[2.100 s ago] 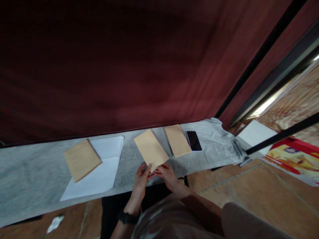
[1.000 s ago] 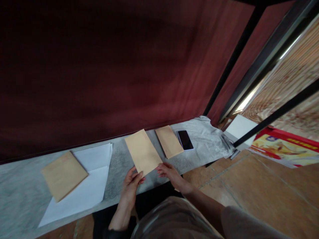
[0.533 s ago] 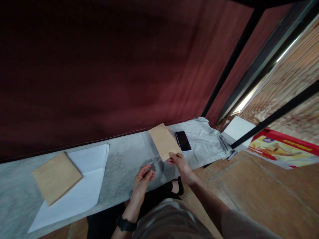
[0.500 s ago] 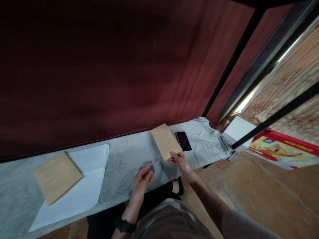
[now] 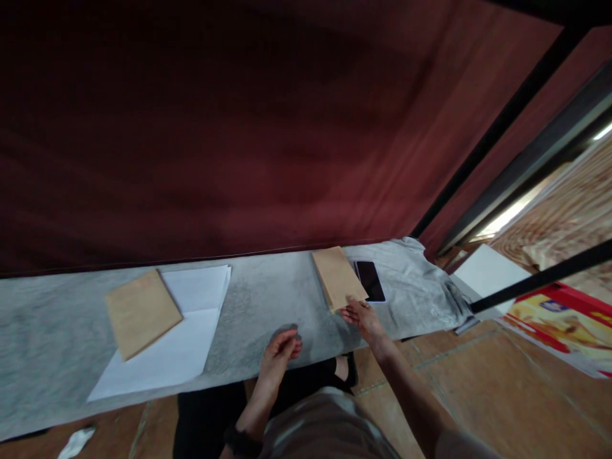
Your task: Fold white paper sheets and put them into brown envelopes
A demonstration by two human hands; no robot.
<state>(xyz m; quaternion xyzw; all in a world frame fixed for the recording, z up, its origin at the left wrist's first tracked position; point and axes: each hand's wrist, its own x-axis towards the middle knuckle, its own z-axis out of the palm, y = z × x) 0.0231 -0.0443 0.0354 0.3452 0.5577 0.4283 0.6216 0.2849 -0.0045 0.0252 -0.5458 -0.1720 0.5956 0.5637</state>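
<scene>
A stack of brown envelopes lies on the grey cloth-covered table, beside a black phone. My right hand rests at the near corner of that stack, fingers spread and touching its edge. My left hand hovers over the table's near edge, fingers loosely curled, with nothing in it. Another brown envelope lies to the left on white paper sheets.
A dark red curtain hangs behind the table. A white board and a red-and-yellow printed poster lie on the tiled floor at the right. A crumpled white scrap is on the floor, lower left.
Both hands held an envelope at the table's middle. My right hand carried it right and laid it on the envelope by the phone. My left hand let go and stayed back.
</scene>
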